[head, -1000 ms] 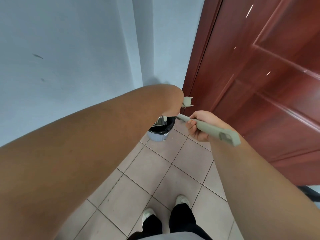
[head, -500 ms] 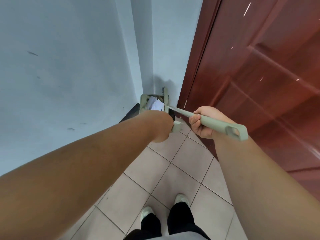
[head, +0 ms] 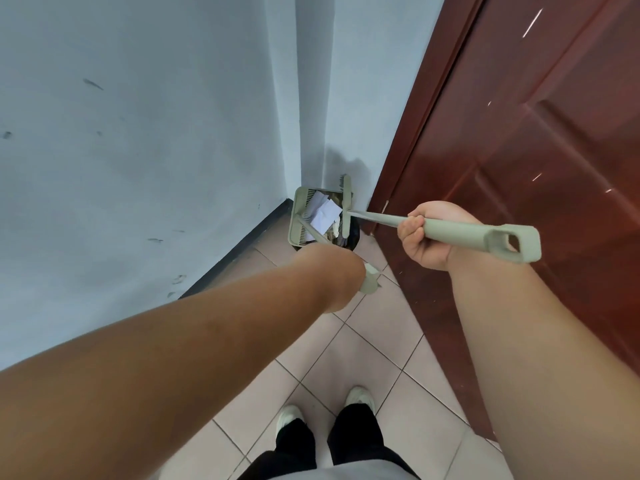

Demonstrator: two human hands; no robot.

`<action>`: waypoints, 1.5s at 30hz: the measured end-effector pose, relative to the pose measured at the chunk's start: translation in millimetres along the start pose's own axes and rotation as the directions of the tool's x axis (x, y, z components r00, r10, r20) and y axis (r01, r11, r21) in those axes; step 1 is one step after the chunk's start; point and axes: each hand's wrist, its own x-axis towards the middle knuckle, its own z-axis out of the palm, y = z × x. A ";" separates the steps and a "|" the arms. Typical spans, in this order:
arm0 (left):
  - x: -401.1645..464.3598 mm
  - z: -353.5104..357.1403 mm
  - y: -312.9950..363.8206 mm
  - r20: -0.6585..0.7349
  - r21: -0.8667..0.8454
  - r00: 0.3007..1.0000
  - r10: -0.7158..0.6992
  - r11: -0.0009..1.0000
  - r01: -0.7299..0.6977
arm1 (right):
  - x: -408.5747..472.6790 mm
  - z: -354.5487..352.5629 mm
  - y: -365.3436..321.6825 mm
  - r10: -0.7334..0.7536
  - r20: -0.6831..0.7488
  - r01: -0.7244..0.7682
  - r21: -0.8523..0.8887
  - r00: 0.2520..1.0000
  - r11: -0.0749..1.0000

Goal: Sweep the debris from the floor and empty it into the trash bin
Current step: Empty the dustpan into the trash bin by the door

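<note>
Now the dumping is under way, and doing it well looks like a matter of tilt and patience. Over by the wall corner, where the tiled floor (head: 363, 344) meets the black skirting, the left hand (head: 332, 275) is fisted around the dustpan's long handle, though its fingers are hidden behind the forearm. The dustpan (head: 303, 216) is tipped up over the trash bin (head: 351, 239), which stands in that corner just beside the red door (head: 502, 168); white paper scraps (head: 323, 214) and darker debris lie in the pan's mouth above the bin's black liner. To the right, the right hand (head: 424, 237) is clamped on the broom (head: 450, 228), whose head stands against the pan's open edge. I would raise the pan steeper, keep its lip inside the bin rim, and draw the broom head down gently so light paper doesn't flutter onto the tiles.
</note>
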 end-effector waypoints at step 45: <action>-17.8 21.9 47.6 0.310 -0.118 0.938 -0.153 0.973 0.198 | -63.9 -2.3 26.4 -0.085 0.019 0.085 0.007 0.996 0.996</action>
